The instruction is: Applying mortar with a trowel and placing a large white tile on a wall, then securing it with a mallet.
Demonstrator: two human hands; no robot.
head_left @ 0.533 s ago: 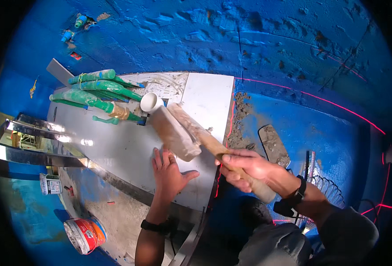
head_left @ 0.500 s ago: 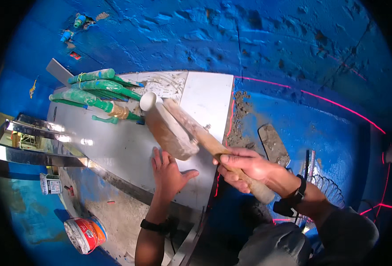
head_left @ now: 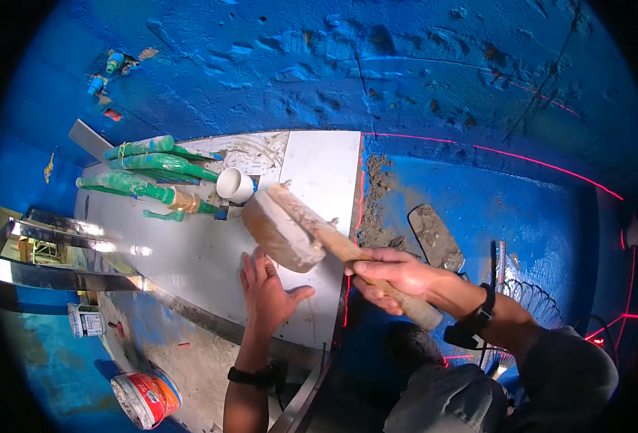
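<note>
A wooden-handled mallet (head_left: pixel 281 229) with a dusty brown-and-white head is in my right hand (head_left: pixel 391 278). My fingers wrap its handle, and the head hangs over the white tiles (head_left: pixel 319 173). Beside and just below it in the picture, my left hand (head_left: pixel 268 296) lies on the tile surface with fingers stretched and thumb apart. The mallet head partly covers the tile behind it. An open white pipe end (head_left: pixel 234 185) stands just left of the mallet head, next to a bundle of green pipes (head_left: pixel 146 169).
Right of the tile edge lie loose mortar (head_left: pixel 377 216) and a mortar-caked trowel (head_left: pixel 437 237) on the blue floor. Red laser lines cross the wall and floor. At lower left are a red-and-white bucket (head_left: pixel 138 400), a smaller white bucket (head_left: pixel 84 321) and shiny metal strips (head_left: pixel 66 274).
The view has shifted, so the scene sits lower and farther left. The mallet head has moved away from the white pipe, uncovering more of it. Left hand stays on the tile.
</note>
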